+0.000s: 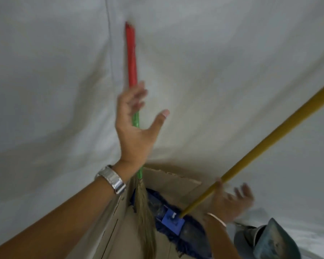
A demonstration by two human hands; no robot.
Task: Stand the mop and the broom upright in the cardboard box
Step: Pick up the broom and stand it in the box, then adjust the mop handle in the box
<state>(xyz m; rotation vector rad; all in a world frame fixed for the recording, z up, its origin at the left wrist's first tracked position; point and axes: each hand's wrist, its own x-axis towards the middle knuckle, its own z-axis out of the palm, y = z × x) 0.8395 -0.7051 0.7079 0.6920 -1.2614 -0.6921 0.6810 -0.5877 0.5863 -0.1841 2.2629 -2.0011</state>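
The broom (pixel 131 57), with a red and green handle and straw bristles, stands upright in the cardboard box (pixel 178 182), its tip against the white wall. My left hand (pixel 137 126) is spread in front of its green section, fingers apart, not gripping. The mop (pixel 254 148) has a yellow handle slanting up to the right and a dark blue head with a blue bracket lying inside the box. My right hand (pixel 230 200) is open beside the lower handle, blurred; its thumb may touch the stick.
A white wall (pixel 213 53) fills the background, with a thin cable running down it at the upper left. A grey-blue dustpan (pixel 269 238) lies on the floor to the right of the box.
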